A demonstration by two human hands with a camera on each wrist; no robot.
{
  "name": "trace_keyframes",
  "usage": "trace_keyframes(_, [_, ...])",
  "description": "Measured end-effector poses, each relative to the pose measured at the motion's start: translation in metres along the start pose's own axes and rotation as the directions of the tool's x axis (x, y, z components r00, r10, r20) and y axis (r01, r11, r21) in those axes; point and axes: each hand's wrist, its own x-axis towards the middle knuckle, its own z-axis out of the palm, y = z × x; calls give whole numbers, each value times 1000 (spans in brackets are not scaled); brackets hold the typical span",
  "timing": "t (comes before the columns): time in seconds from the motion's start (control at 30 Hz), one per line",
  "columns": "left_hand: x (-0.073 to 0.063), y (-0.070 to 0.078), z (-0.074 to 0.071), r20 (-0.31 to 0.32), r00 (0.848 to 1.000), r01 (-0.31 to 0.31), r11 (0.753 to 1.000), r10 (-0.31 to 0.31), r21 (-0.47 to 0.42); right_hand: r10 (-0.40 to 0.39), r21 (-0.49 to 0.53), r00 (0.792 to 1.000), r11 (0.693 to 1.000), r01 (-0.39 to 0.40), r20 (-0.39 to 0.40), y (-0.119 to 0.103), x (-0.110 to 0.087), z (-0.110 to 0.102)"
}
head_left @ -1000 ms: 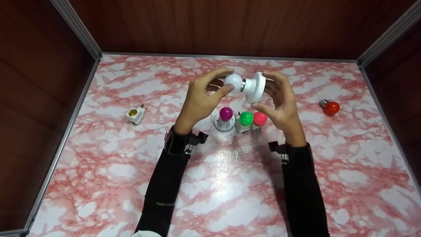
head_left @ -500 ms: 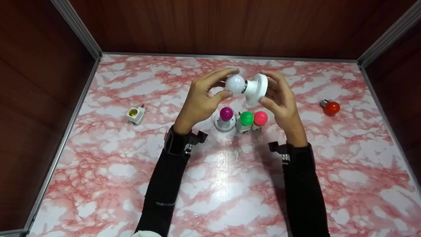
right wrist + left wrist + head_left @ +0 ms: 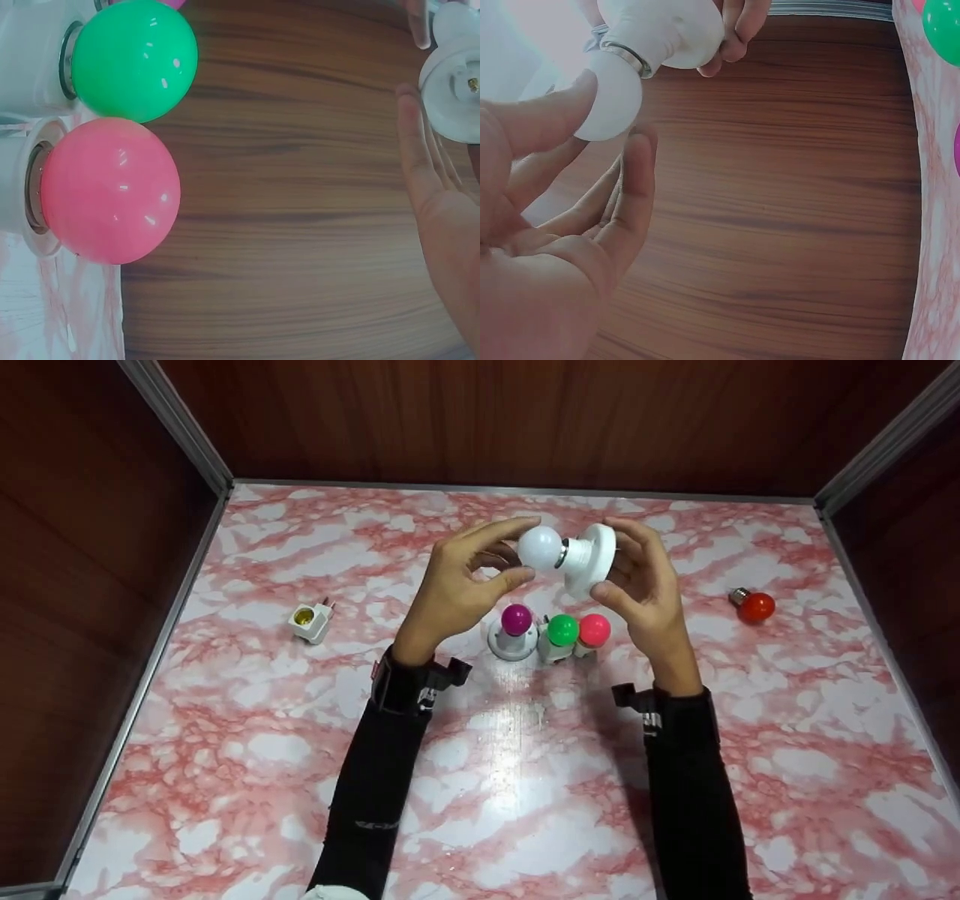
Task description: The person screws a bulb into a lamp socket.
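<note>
In the head view a white light bulb (image 3: 540, 547) points left, its base in the neck of a round white lamp holder (image 3: 592, 559). Both are held above the table. My left hand (image 3: 461, 577) has its thumb and fingers around the bulb's globe; in the left wrist view the thumb lies over the bulb (image 3: 611, 101). Gripping the holder's disc by its rim from the right is my right hand (image 3: 649, 585). The right wrist view shows the holder's back (image 3: 454, 94) with a brass-coloured contact. A narrow metal ring shows between bulb and neck.
Below the hands stand a purple bulb (image 3: 516, 619) in a round holder, a green bulb (image 3: 562, 630) and a pink bulb (image 3: 594, 630), both in white sockets. A white plug socket (image 3: 310, 622) lies left, a red bulb (image 3: 757, 606) right. Brown panels (image 3: 525, 427) enclose the table (image 3: 480, 810).
Bulb and holder have shifted slightly right. My right thumb has moved up onto the holder's rim, and less of the bulb's metal base shows. The left thumb has moved lower on the globe.
</note>
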Motion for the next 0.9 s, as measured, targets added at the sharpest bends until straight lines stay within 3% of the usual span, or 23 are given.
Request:
trace_keyframes(0.27, [0, 5, 7, -104, 991, 83, 996, -81, 14, -34, -9, 999, 999, 34, 20, 0, -1, 2])
trace_keyframes(0.4, [0, 7, 9, -140, 986, 97, 995, -92, 33, -63, -24, 997, 998, 64, 38, 0, -1, 2])
trace_keyframes(0.67, [1, 6, 8, -107, 988, 121, 991, -114, 55, -107, -53, 994, 993, 109, 31, -1, -2, 1])
trace_keyframes(0.9, [0, 8, 6, -43, 997, 73, 996, -71, 44, -50, -42, 998, 998, 52, 41, -2, -2, -1])
